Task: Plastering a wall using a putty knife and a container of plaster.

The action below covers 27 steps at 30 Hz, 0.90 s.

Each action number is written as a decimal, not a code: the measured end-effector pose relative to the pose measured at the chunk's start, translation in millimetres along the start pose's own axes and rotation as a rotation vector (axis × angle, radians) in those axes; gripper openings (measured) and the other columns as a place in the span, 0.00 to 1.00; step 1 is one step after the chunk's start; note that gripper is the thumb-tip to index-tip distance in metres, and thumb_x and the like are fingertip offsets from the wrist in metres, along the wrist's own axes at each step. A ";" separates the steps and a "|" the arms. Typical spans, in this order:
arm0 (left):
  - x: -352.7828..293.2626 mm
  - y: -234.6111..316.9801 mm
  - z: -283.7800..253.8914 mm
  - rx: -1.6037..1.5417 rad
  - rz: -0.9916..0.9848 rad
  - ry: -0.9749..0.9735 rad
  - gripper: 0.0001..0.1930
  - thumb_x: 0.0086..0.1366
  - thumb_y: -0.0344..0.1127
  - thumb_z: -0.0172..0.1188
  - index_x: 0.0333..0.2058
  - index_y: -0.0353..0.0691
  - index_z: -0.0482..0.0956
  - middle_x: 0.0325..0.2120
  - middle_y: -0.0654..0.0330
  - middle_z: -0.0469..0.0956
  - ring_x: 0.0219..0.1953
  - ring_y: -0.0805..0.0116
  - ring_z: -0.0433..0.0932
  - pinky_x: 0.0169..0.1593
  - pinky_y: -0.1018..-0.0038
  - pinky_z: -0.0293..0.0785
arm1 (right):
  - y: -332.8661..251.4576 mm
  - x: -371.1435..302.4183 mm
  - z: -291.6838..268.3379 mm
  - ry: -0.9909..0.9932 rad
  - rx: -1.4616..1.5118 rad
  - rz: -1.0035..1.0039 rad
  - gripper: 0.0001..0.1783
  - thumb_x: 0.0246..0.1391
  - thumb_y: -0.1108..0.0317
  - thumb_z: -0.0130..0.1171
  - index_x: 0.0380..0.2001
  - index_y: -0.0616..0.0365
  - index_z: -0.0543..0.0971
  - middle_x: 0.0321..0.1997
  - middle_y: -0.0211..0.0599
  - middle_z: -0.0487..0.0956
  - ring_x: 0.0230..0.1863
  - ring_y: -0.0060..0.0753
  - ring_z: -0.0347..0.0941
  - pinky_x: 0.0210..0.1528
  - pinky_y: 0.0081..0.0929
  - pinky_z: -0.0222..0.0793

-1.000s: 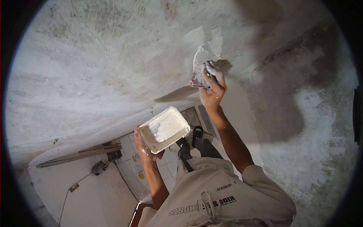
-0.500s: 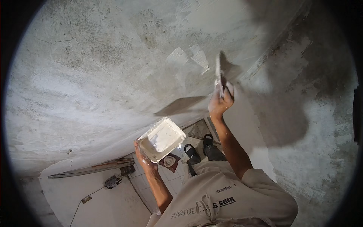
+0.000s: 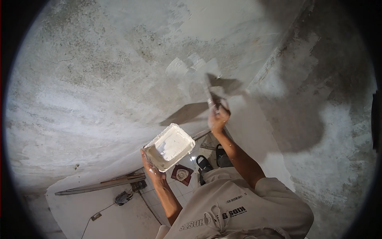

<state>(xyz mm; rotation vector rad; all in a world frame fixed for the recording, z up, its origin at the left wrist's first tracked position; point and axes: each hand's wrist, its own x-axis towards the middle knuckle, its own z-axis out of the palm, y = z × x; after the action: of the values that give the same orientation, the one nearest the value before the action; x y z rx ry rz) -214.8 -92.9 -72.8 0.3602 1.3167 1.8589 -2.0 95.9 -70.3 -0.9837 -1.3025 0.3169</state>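
My left hand (image 3: 152,167) is closed around the lower left edge of a white rectangular tub (image 3: 170,147), smeared with pale filler and holding more of it inside. My right hand (image 3: 219,116), slightly blurred, grips a putty knife (image 3: 208,88) whose thin blade points up at the wall. Past the blade, fresh overlapping strokes of filler (image 3: 191,65) show on the grey, patchy wall (image 3: 99,83). Whether the blade touches the wall I cannot tell.
A second wall (image 3: 338,131) meets the first at a corner on the right. Below lie a tiled floor (image 3: 184,192), a round pale item on a dark red square (image 3: 182,174), and long strips (image 3: 99,184) at the lower left. My sandalled feet (image 3: 203,163) stand between the walls.
My right hand and the putty knife have moved down and left, toward me. Another filler stroke shows on the wall. The tub in my left hand has stayed nearly still.
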 end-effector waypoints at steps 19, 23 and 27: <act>-10.1 19.6 26.2 -0.121 -0.151 0.026 0.34 0.67 0.59 0.45 0.61 0.38 0.58 0.56 0.51 0.64 0.57 0.55 0.66 0.59 0.61 0.65 | 44.8 44.4 2.2 0.373 0.042 0.090 0.14 0.49 0.78 0.51 0.40 0.70 0.77 0.37 0.50 0.77 0.44 0.48 0.73 0.47 0.37 0.68; -12.3 19.2 35.0 -0.069 -0.091 0.070 0.32 0.67 0.59 0.46 0.56 0.36 0.65 0.53 0.52 0.67 0.54 0.57 0.69 0.58 0.62 0.66 | 45.6 2.3 28.5 0.199 -0.140 0.057 0.13 0.48 0.86 0.47 0.37 0.70 0.77 0.44 0.42 0.74 0.45 0.31 0.72 0.45 0.22 0.69; -6.6 13.1 21.3 -0.110 -0.127 0.032 0.31 0.67 0.58 0.46 0.56 0.37 0.65 0.53 0.52 0.68 0.54 0.58 0.69 0.57 0.62 0.67 | 21.6 -40.3 26.3 0.002 0.037 0.033 0.12 0.48 0.84 0.50 0.36 0.68 0.79 0.40 0.41 0.76 0.39 0.32 0.73 0.39 0.25 0.70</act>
<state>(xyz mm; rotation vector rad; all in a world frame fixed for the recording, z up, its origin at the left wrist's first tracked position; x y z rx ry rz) -203.0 -85.5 -51.0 0.1861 1.2231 1.8278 -30.6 91.6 -114.4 -0.9744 -1.2753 0.3641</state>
